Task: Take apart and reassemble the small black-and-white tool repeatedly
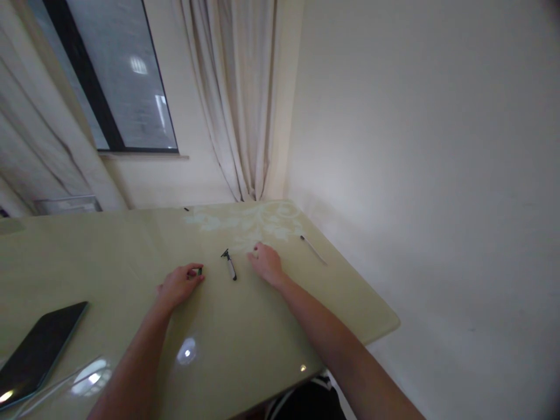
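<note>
My left hand point(180, 284) is over the table, with its thumb and index finger pinched on a small dark object point(200, 271). A razor point(230, 266) with a dark head and a grey handle lies on the table between my two hands, touched by neither. To its right, my right hand point(265, 261) rests low over the tabletop with its fingers bent; its fingertips are blurred, and what they hold, if anything, cannot be made out. Further right lies a thin white stick with a dark end point(313, 249), perhaps a toothbrush.
The glossy yellowish table point(245, 338) has its right corner near the wall. A dark tablet point(41, 350) lies at the lower left, beside a clear strip or cable. One tiny dark piece point(186, 209) sits at the far edge, below the curtains.
</note>
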Demonstrator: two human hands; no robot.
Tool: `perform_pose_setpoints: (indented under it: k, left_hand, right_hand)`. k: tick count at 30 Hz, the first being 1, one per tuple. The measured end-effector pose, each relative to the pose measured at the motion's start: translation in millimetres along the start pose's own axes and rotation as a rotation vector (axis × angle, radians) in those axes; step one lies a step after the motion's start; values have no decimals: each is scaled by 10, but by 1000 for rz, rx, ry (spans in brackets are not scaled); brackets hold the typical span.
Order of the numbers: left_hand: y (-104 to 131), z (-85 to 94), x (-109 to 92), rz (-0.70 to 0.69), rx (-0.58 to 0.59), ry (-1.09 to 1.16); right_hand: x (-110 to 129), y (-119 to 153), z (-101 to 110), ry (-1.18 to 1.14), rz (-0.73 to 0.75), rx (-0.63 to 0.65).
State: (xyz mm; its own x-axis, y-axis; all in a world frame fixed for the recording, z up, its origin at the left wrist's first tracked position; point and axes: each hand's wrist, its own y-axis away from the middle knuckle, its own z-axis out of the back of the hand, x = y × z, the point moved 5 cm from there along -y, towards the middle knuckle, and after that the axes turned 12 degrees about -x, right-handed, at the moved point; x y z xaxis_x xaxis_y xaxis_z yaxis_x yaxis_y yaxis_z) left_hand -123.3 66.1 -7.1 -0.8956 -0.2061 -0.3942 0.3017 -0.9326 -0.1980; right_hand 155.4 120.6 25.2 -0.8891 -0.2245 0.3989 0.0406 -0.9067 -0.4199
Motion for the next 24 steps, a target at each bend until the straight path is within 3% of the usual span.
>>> perform_pose_setpoints:
  k: [3, 6, 9, 12, 15, 20, 24]
  left_hand:
    - [93, 57, -163, 51, -29, -105]
    - [233, 78, -538, -93, -175, -117]
    - [398, -53, -918, -310, -192, -33]
    - [492, -208, -1051, -410, -150, -67]
    - [477, -275, -978, -447, -102, -61]
    - [388, -235, -806, -475, -60, 16]
    - [393, -204, -789, -486, -55, -14]
  right_hand:
    - [-722, -147, 447, 89, -106, -81]
    - [-1382, -154, 849, 194, -222, -161]
    - [-1634, -41, 964, 190, -229, -112]
    - [-1369, 97, 791, 119, -129, -32]
    - [-739, 209, 409, 15, 25, 65]
    - [269, 341, -186, -161, 223, 165]
    - [467, 414, -308, -219, 217, 123]
